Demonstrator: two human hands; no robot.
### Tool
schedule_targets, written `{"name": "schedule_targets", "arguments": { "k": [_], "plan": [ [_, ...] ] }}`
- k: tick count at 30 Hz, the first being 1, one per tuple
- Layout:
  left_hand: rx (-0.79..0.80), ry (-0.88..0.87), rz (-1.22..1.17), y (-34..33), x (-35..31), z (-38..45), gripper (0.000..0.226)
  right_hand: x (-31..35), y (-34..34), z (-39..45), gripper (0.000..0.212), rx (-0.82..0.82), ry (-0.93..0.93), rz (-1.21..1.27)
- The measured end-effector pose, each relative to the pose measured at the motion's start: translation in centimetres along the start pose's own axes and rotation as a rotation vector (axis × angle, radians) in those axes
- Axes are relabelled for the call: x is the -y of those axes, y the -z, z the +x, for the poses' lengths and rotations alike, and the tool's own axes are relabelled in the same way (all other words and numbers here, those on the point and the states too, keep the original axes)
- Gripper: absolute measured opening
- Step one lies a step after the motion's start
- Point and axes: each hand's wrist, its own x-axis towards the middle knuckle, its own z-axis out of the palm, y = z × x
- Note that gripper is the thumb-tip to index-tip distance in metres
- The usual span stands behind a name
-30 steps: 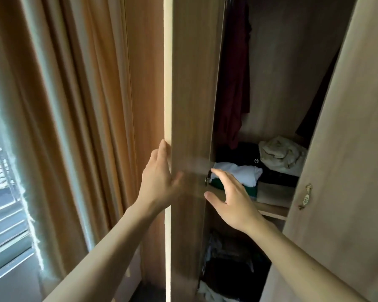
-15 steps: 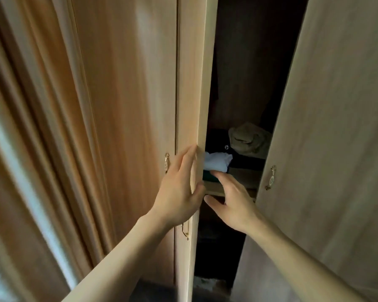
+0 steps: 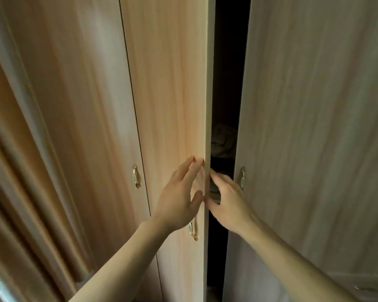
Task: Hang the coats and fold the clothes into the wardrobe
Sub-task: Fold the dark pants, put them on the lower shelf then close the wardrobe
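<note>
As both hands push, the door gap [image 3: 224,105] has narrowed.

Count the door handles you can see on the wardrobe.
3: one on the far-left door, one on the middle door below the left hand, one on the right door. Others may lie outside the view.

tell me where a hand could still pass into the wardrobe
Only the dark gap between the left door and the right door is free, widest above the hands. Lower down it is crowded: the right hand fills it and the left hand presses the left door beside its edge.
</note>
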Motion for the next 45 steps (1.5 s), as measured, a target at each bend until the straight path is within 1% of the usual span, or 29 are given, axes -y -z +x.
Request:
{"name": "schedule_targets", "arguments": {
  "k": [3,6,12,16,21,24,27,36,41,45],
  "plan": [
    [0.012,0.003,0.016,-1.3,-0.2,1.6,0.079,-2.5,0.8,1.2,0.062,-0.064,0.019,-0.069],
    [0.014,0.017,0.066,-2.5,-0.7,3.1,0.080,-4.5,1.6,2.5,0.053,-0.118,0.016,-0.079],
    [0.056,0.055,0.181,-4.9,-1.8,6.3,0.080,-8.3,2.2,5.2,0.040,-0.166,-0.030,-0.084],
    [0.049,0.059,0.234,-6.6,-1.8,7.9,0.082,-10.7,2.5,6.5,0.049,-0.153,-0.151,-0.056],
    [0.034,0.017,0.293,-8.9,0.3,9.8,0.085,-13.1,2.6,7.9,0.054,-0.181,-0.200,-0.057],
    [0.020,0.002,0.322,-10.3,1.4,11.1,0.086,-14.7,2.7,8.9,0.054,-0.209,-0.208,-0.102],
    [-0.009,-0.034,0.337,-11.7,2.6,12.2,0.089,-16.2,3.1,10.3,0.056,-0.195,-0.211,-0.158],
    [-0.067,-0.170,0.337,-14.1,6.3,15.4,0.090,-18.3,2.7,15.1,0.072,-0.200,-0.240,-0.267],
    [-0.063,-0.160,0.331,-15.3,6.9,16.8,0.084,-19.4,2.2,15.8,0.071,-0.250,-0.226,-0.298],
    [-0.061,-0.161,0.345,-16.1,7.7,18.0,0.086,-20.3,2.3,17.1,0.078,-0.301,-0.215,-0.276]
  ]
}}
